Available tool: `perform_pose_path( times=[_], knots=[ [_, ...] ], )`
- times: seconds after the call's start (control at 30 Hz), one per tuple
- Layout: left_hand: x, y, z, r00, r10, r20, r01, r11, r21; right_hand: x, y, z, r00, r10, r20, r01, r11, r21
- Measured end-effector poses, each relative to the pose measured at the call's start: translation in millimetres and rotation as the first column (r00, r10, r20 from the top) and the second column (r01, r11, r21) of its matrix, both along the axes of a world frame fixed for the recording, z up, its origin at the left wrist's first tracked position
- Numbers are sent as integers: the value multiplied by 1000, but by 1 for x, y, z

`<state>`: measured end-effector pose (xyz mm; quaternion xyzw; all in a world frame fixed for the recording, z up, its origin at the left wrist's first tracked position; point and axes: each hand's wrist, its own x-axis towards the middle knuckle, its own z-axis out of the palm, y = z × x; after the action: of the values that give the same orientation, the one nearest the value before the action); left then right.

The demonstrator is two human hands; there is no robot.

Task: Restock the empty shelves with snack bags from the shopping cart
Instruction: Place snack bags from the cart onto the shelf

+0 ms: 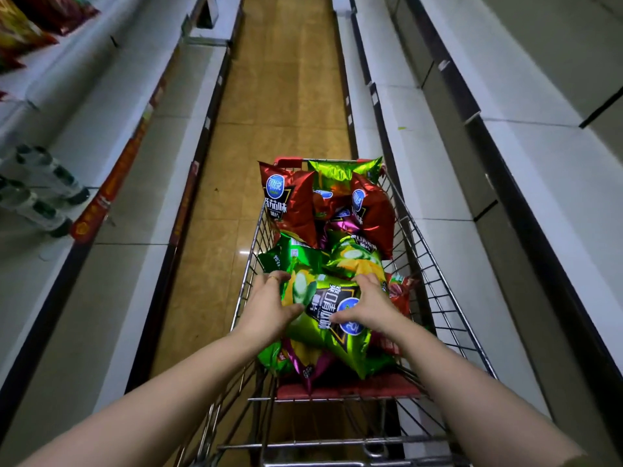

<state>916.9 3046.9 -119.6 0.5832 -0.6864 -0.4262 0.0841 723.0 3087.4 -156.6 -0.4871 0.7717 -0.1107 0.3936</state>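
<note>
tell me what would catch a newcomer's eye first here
The shiny green snack bag at the near end of the wire shopping cart, gripped by the left hand and right hand on either side. Behind it, red bags stand at the cart's far end, and white shelves run along the right of the aisle.

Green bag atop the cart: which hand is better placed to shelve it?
Probably the right hand: it and the left hand both grip the green bag, but the cart stands closest to the right shelves.

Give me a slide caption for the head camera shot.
Left hand and right hand hold a green bag in the cart, shelves on both sides.
</note>
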Motion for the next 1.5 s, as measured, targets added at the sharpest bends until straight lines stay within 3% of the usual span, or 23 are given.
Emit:
perform_pose_path(
  times=[0.13, 0.3, 0.4, 0.5, 0.6, 0.7, 0.77, 0.83, 0.9, 1.03, 1.1, 1.33, 1.5],
  knots=[
    [-10, -7, 16, 982, -181, 58, 187, 976, -110, -18, 8, 37, 950, 298, -94, -304, 952, -46],
    [-17, -11, 34, 856, -497, 142, 502, 865, -1, -28, 15, 91, 738, 597, -314, -650, 754, -97],
    [-16, -7, 42, 846, -533, -6, 529, 838, 133, -28, 20, 118, 643, 664, -381, -754, 636, -165],
    [-15, -1, 47, 871, -457, -178, 489, 841, 231, -30, 24, 133, 623, 675, -395, -779, 583, -230],
    [-12, 2, 42, 904, -193, -381, 319, 899, 300, -38, 23, 137, 751, 614, -244, -650, 620, -440],
    [-5, 2, 42, 869, 60, -491, 165, 901, 401, -42, 22, 136, 928, 368, -62, -332, 737, -588],
    [-2, 4, 45, 850, 129, -511, 134, 886, 445, -39, 22, 133, 983, 130, 128, -28, 800, -599],
    [-1, 8, 49, 835, 171, -523, 126, 866, 483, -35, 20, 125, 953, -37, 299, 209, 797, -567],
    [0, 12, 51, 803, 233, -548, 118, 839, 531, -32, 16, 114, 906, -131, 404, 339, 794, -504],
    [3, 18, 53, 778, 300, -551, 122, 789, 602, -14, 7, 96, 666, -215, 714, 500, 839, -214],
    [7, 18, 52, 776, 316, -546, 113, 782, 613, -1, 0, 89, 630, -233, 741, 520, 835, -179],
    [29, 5, 49, 723, 352, -594, 80, 811, 579, 27, -27, 84, 632, -233, 739, 593, 760, -267],
    [35, -2, 46, 709, 386, -590, 15, 828, 560, 32, -37, 78, 628, -158, 762, 533, 801, -273]
  ],
)
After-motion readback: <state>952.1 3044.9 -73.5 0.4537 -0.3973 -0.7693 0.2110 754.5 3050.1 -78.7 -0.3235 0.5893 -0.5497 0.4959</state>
